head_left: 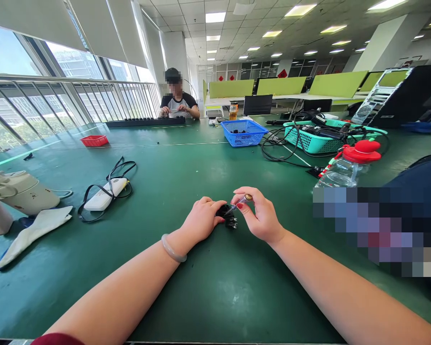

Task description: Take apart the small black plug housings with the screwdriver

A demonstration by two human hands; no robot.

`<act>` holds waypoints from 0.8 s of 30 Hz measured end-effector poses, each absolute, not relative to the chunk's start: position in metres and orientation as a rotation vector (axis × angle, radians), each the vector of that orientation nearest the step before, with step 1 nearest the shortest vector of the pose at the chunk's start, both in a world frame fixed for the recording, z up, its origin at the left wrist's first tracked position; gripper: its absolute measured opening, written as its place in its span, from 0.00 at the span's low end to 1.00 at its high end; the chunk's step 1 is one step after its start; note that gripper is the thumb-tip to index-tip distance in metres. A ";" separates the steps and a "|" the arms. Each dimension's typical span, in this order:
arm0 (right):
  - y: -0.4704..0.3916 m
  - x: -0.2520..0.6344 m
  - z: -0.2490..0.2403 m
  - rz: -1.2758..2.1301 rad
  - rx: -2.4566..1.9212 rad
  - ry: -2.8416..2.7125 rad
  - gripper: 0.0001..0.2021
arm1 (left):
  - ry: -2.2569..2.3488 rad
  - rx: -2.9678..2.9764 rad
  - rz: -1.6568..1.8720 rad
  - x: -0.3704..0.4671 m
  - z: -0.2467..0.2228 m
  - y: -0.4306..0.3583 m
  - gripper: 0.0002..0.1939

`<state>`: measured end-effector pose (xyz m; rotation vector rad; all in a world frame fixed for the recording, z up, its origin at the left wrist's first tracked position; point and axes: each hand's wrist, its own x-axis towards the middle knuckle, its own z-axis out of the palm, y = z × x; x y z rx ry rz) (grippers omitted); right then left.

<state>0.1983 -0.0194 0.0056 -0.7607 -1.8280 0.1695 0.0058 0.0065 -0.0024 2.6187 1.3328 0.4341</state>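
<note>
Nearest to us, both forearms extend over the green table [215, 297], with a pale bangle [173, 249] on the left wrist. Our left hand [201, 221] is clenched around a small black plug adapter [227, 214], pinning it against the table surface near the table's centre line; its metal prongs point toward our right. Our right hand [260, 215] grasps a small screwdriver [240, 201] with a clear handle between thumb and fingers, its tip touching the adapter. To the left lie a white cloth [36, 230], a beige bag [19, 191] and a white device with a black strap [106, 194]. To the right stands a clear bottle with a red cap [348, 167]. Further out sit a blue basket [243, 132], a teal basket [316, 139] full of black cables, and a small red tray [94, 140]. At the far edge a second person [177, 103] sits with both hands at a black keyboard [145, 122].
</note>
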 end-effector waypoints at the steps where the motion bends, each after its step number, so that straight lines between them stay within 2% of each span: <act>1: -0.020 0.197 0.005 0.177 -0.760 -1.832 0.11 | 1.333 2.634 0.427 0.006 -0.003 0.007 0.23; 5: -0.020 0.192 0.003 0.160 -0.780 -1.920 0.10 | 1.326 2.684 0.396 0.006 -0.003 0.007 0.20; 13: -0.019 0.197 0.005 0.030 -0.804 -1.718 0.12 | 1.356 2.633 0.386 0.007 0.002 0.003 0.23; 24: -0.018 0.199 0.002 0.077 -0.850 -1.684 0.10 | 1.319 2.643 0.438 0.005 0.000 0.002 0.22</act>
